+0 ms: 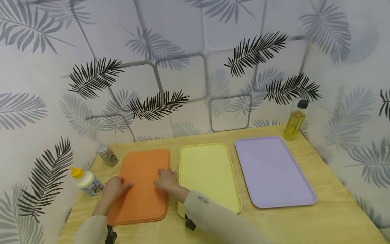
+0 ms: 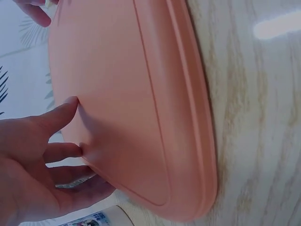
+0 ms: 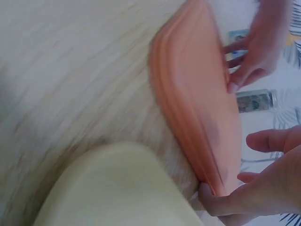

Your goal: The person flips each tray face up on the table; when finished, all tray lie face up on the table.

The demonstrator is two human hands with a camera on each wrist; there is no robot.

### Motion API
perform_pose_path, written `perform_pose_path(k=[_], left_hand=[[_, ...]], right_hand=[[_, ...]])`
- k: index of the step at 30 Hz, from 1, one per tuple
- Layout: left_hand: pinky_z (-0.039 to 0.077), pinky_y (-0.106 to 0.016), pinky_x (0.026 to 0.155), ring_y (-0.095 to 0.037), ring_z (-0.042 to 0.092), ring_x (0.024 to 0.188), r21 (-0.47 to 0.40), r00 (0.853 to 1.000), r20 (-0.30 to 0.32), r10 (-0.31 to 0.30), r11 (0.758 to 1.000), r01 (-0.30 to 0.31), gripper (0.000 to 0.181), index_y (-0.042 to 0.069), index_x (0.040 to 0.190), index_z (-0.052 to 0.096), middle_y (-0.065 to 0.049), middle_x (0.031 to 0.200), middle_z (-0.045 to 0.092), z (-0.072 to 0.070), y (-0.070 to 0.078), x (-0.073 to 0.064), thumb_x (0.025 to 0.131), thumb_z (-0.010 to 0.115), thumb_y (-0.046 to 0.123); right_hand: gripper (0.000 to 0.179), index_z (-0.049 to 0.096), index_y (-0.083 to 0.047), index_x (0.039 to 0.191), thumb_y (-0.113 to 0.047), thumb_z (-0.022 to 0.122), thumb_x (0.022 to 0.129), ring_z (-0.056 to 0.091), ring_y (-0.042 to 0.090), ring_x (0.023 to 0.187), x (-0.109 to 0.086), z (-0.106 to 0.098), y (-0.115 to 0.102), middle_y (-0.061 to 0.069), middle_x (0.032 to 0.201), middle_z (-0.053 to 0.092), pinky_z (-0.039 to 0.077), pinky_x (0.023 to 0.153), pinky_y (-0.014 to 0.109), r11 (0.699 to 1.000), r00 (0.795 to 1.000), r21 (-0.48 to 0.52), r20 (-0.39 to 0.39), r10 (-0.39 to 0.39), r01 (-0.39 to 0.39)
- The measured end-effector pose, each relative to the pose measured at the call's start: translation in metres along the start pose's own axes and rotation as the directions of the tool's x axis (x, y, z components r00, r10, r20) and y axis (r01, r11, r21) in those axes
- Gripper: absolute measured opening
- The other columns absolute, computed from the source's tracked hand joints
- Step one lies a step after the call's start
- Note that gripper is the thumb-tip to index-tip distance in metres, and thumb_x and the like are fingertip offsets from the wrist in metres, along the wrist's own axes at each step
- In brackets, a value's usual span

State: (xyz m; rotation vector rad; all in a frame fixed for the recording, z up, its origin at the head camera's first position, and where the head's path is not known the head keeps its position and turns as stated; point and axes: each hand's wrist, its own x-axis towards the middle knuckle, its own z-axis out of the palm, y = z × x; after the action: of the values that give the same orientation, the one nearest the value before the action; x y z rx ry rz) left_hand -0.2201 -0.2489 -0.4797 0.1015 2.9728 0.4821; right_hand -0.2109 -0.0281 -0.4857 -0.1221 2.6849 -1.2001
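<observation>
From my remote screen I judged the step as edge-gripping, next needing evenness: the left hand [image 1: 114,188] pinched the orange rounded-rectangular tray [image 1: 141,189] on the pale wood-grain table [image 1: 274,225], the right hand [image 1: 166,179], fingers bent, met its opposite edge, hold unclear.

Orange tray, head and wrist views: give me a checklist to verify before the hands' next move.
1. Left hand on the orange tray: ok; fingers at its left edge.
2. Right hand gripping firmly: cannot tell; it touches the right edge.
3. Near end of the orange tray resting on the table: ok.
4. Yellow tray apart from the orange tray: ok; bare table between them.
5. Left hand well clear of the white bottle: not ok; they are close together.
6. Single tray or stack: cannot tell; the rim shows layered lines.
</observation>
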Motion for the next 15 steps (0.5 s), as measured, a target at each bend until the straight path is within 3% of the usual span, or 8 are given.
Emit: perform_pose_path(k=[2, 4, 6, 8, 15], left_hand=[[0.050, -0.053, 0.075, -0.047, 0.061, 0.089, 0.004, 1.000, 0.004, -0.004, 1.000, 0.004, 0.051, -0.018, 0.109, 0.060, -0.036, 0.102, 0.062, 0.001, -0.001, 0.001, 0.089, 0.068, 0.028], [0.050, -0.053, 0.075, -0.047, 0.061, 0.089, 0.000, 1.000, 0.014, -0.005, 1.000, 0.005, 0.052, -0.018, 0.109, 0.059, -0.036, 0.103, 0.062, 0.001, -0.002, 0.002, 0.088, 0.068, 0.029], [0.050, -0.054, 0.078, -0.049, 0.060, 0.093, 0.003, 0.999, 0.035, -0.004, 1.000, 0.004, 0.054, -0.018, 0.111, 0.058, -0.037, 0.105, 0.061, 0.000, 0.000, 0.003, 0.089, 0.067, 0.030], [0.049, -0.055, 0.080, -0.050, 0.059, 0.095, 0.000, 0.998, 0.057, -0.007, 1.000, 0.007, 0.057, -0.019, 0.113, 0.056, -0.037, 0.108, 0.060, -0.001, 0.002, 0.004, 0.089, 0.066, 0.031], [0.048, -0.056, 0.084, -0.053, 0.055, 0.101, 0.002, 0.994, 0.107, -0.028, 1.000, 0.027, 0.062, -0.021, 0.118, 0.052, -0.040, 0.114, 0.056, -0.005, 0.004, 0.004, 0.090, 0.065, 0.034]], right_hand=[[0.052, 0.053, -0.006, 0.136, -0.010, 0.065, 0.086, 0.039, 0.039, 0.128, 0.001, -0.002, -0.002, 0.012, 0.136, 0.054, 0.033, 0.103, 0.051, 0.972, 0.996, 0.217, 0.011, 0.085, -0.085], [0.055, 0.052, -0.006, 0.138, -0.006, 0.065, 0.085, 0.038, 0.039, 0.131, 0.001, -0.005, -0.003, 0.010, 0.138, 0.052, 0.036, 0.104, 0.052, 0.897, 0.988, 0.417, 0.030, 0.151, -0.150], [0.058, 0.051, -0.007, 0.138, -0.002, 0.065, 0.082, 0.041, 0.038, 0.129, 0.000, -0.010, -0.002, 0.010, 0.139, 0.052, 0.041, 0.100, 0.051, 0.811, 0.980, 0.554, 0.048, 0.191, -0.185], [0.060, 0.050, -0.006, 0.139, 0.000, 0.064, 0.081, 0.048, 0.036, 0.124, 0.000, -0.014, 0.000, 0.012, 0.139, 0.051, 0.045, 0.096, 0.049, 0.762, 0.979, 0.619, 0.064, 0.194, -0.191], [0.077, 0.036, -0.012, 0.149, -0.003, 0.065, 0.078, 0.039, 0.040, 0.131, -0.001, -0.021, 0.006, 0.014, 0.151, 0.035, 0.041, 0.097, 0.059, 0.665, 0.972, 0.712, 0.126, 0.197, -0.227]])
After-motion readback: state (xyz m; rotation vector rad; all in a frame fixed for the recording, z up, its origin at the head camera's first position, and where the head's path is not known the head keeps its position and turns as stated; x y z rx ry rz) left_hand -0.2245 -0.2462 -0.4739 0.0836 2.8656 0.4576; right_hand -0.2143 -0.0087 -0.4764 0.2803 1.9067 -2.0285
